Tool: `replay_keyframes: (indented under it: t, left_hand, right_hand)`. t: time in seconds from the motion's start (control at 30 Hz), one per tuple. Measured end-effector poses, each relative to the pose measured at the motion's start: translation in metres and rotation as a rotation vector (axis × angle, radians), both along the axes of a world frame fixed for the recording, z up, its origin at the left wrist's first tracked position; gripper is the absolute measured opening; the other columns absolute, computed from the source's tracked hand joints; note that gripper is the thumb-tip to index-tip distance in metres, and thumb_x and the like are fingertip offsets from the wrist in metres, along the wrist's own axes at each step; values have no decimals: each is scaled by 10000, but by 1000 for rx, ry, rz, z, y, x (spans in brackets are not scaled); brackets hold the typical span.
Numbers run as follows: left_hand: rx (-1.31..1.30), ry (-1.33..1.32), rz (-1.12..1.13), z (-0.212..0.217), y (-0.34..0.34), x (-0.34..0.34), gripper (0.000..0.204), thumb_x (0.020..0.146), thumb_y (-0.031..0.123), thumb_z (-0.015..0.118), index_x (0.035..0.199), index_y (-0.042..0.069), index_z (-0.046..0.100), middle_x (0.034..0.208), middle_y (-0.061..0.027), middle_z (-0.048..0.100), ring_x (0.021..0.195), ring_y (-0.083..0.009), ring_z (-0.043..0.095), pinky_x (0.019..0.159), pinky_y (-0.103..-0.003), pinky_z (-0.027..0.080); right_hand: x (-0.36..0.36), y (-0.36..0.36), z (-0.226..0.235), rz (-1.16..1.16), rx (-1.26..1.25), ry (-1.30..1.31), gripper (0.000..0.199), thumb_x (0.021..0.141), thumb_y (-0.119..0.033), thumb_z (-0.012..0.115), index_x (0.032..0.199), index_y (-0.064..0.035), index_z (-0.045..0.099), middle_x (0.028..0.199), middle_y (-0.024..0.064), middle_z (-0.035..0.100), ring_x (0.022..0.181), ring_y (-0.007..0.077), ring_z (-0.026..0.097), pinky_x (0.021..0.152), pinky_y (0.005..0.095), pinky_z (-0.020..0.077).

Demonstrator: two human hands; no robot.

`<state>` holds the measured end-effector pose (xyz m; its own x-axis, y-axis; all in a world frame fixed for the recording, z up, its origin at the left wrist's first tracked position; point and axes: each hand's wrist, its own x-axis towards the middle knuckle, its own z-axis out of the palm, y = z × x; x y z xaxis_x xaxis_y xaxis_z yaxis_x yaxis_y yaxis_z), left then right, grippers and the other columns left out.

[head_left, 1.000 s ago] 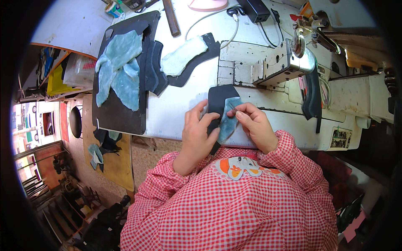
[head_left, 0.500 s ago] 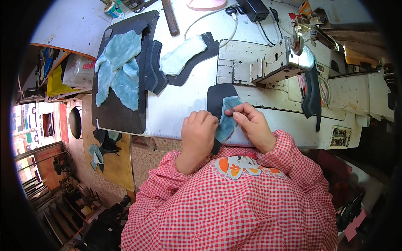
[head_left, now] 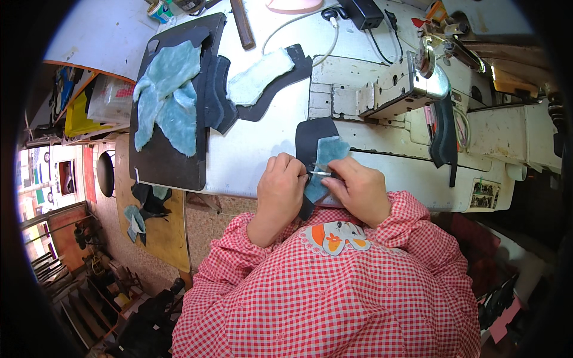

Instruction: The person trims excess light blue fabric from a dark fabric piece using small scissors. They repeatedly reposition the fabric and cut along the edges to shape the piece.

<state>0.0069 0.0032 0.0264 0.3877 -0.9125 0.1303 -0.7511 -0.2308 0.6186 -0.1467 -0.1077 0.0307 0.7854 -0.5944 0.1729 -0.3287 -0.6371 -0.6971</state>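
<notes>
At the table's front edge lies a black shoe-upper-like piece (head_left: pixel 311 140) with blue-green plush fabric (head_left: pixel 332 149) along its right side. My left hand (head_left: pixel 280 190) is closed at the piece's left edge, its fingertips pinching there. My right hand (head_left: pixel 361 190) is closed round a small, thin, shiny metal tool (head_left: pixel 320 173), whose tip points at the left fingertips across the plush. Most of the tool is hidden in the right fingers, so its exact kind cannot be made out.
A sewing machine arm (head_left: pixel 400 89) stands beyond my right hand. On the left, a black board (head_left: pixel 170 170) bears plush pieces (head_left: pixel 170 95). Beside it lie dark cut pieces (head_left: pixel 221 101) and one with pale plush (head_left: pixel 259 77). A hammer-like handle (head_left: pixel 242 24) and cables are farther back.
My right hand has turned and moved in toward the left hand, and the metal tool now shows in it. My left hand has barely moved.
</notes>
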Motion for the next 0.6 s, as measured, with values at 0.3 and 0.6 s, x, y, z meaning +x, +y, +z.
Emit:
replay_keyframes:
  t: [0.3,0.6]
  left_hand:
    - [-25,3,20,-5,0,-3,139,815,15,661,884,42,545,823,-124,573,800,-338,567,673,-432,457]
    - [-19,-9,-12,-4,-1,-8,142,796,14,672,864,53,552,812,-105,570,785,-324,566,657,-428,460]
  right_hand:
    - [3,2,-2,107,-203,149,209,831,-266,719,859,-111,581,757,62,577,615,255,621,526,371,483]
    - [9,4,1,149,-252,239,198,844,-250,707,827,-115,564,740,59,572,601,250,619,517,371,472]
